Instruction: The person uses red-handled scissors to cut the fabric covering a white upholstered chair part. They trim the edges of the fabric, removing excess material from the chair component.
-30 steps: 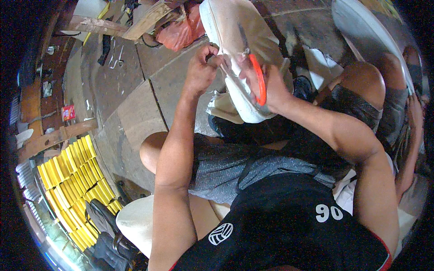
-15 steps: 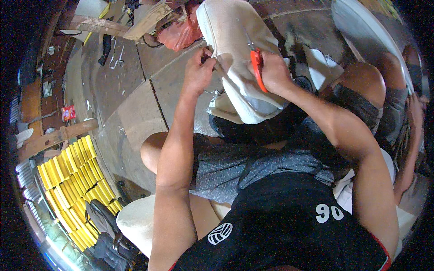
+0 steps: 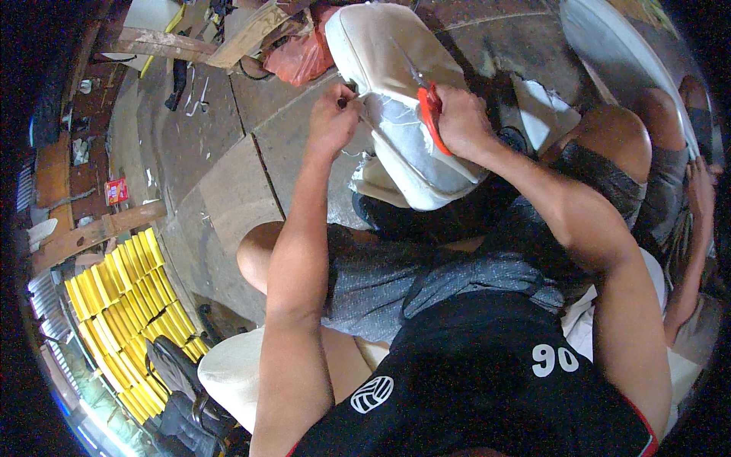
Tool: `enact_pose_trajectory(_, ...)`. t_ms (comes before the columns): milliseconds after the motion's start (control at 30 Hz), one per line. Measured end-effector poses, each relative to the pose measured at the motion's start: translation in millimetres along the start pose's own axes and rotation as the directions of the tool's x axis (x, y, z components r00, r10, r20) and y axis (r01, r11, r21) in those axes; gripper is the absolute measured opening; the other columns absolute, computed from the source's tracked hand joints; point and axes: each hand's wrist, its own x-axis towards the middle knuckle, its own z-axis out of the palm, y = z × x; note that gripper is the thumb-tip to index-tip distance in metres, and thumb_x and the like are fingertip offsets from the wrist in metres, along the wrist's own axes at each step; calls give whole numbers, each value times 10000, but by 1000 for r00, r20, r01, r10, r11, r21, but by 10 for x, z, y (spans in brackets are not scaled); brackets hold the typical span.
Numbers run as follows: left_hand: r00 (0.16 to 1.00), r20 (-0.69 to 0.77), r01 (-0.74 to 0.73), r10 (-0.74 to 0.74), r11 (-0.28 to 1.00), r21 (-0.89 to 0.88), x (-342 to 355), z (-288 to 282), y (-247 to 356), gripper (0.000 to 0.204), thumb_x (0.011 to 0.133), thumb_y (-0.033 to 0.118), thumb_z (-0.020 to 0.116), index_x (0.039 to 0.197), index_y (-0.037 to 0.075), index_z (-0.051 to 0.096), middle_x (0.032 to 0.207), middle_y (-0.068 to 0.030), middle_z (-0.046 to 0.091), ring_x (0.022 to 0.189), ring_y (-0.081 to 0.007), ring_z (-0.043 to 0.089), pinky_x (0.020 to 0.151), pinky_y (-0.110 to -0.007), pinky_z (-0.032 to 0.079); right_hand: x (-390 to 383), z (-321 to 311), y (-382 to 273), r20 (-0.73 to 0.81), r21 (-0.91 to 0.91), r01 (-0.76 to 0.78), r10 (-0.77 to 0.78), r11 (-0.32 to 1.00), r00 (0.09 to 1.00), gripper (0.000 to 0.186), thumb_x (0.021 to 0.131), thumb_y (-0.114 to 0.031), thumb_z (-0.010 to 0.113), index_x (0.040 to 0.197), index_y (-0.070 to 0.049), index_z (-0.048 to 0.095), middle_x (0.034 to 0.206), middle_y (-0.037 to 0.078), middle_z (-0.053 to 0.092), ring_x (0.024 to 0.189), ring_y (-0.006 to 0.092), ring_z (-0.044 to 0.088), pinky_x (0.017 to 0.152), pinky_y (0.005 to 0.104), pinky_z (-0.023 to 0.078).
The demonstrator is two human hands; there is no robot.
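A long cream padded cushion (image 3: 394, 46) lies in front of me, its cover split, with loose threads and a pale inner layer (image 3: 396, 114) showing. My left hand (image 3: 335, 120) is closed at the cushion's left side, pinching the edge of the cover. In my right hand (image 3: 461, 120) are red-handled scissors (image 3: 429, 118), resting over the opened part, blades pointing up and away from me; whether the blades are apart is hard to tell.
A pink plastic bag (image 3: 293, 57) and wooden boards (image 3: 244, 38) lie beyond. Stacked yellow pieces (image 3: 118, 312) stand at lower left. Another person's arm (image 3: 693, 244) and legs show at right, beside a large pale curved object (image 3: 609, 46). Floor panels (image 3: 205, 152) lie left.
My right hand has moved up with the scissors. The cover has fallen apart, exposing more of the pale layer inside, and the cushion's top has shifted slightly left with my left hand.
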Motion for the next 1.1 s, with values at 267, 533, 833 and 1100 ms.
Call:
enact_pose_trajectory(267,974,-98,-185,205,966,182,-86,113,231,170,847,141,672,959,25,618,976,-181,681,873,-296,697,796,-393,533,-137,8,-110,85,23,93,-94,995,992,193,882,-210,638,920,-24,669,842,244,670,794,415,667,675,479,494)
enact_pose_trajectory(533,999,49,34,-24,976,-217,-142,-25,352,128,900,132,646,932,15,604,807,-104,669,742,-170,642,695,-335,501,-253,-24,-224,225,301,-34,-37,953,974,401,874,-402,733,778,-29,620,583,63,566,516,173,557,519,354,462)
enact_pose_trajectory(833,995,81,-30,51,970,-240,-141,-9,357,126,899,137,625,916,16,593,755,-70,639,707,-136,596,670,-308,474,-609,-245,-505,733,572,-677,83,463,676,655,852,-686,612,864,-33,567,486,-27,425,334,99,434,317,269,384)
enact_pose_trajectory(1100,995,70,-60,74,981,-183,-134,-10,360,154,874,160,623,915,16,587,746,-84,626,709,-149,601,677,-323,477,-642,-148,-453,762,558,-719,88,416,642,725,812,-749,598,845,-25,551,518,-16,444,340,102,451,309,261,397)
